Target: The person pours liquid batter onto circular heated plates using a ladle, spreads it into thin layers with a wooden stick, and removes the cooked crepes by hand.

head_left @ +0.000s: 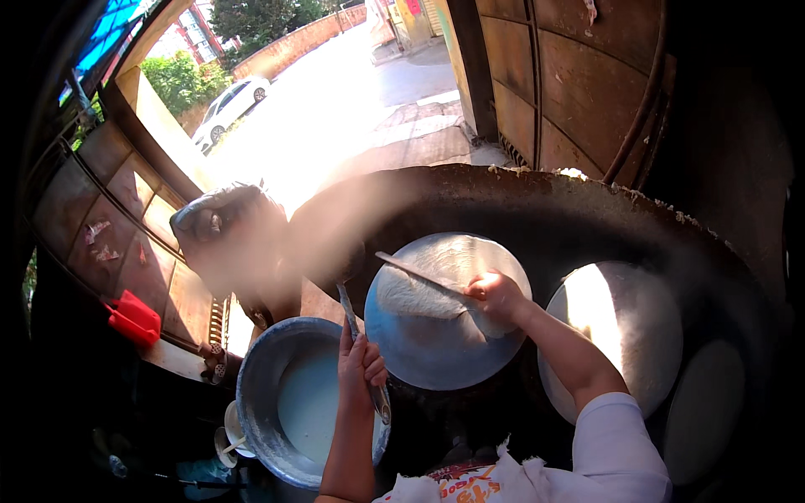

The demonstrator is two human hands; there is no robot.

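My right hand (497,298) is closed round one end of a long thin flat stick (422,275), which reaches left over a round griddle (419,360). A pale layer of batter (453,251) covers the far part of that griddle, and its near part shows smooth metal. Beside the griddle's left edge, my left hand (360,362) grips a long narrow tool (349,312); its exact kind I cannot make out. Under my left forearm stands a wide metal basin (251,381) of milky white batter (310,402), its rim smeared with white.
A second round griddle (633,335) sits to the right, half in sunlight, with a dim round surface (706,411) past it. A dark curved rim (520,180) borders the far side. Steam drifts at left. A red container (134,318) hangs by the metal gate (126,210); a white car (231,109) stands outside.
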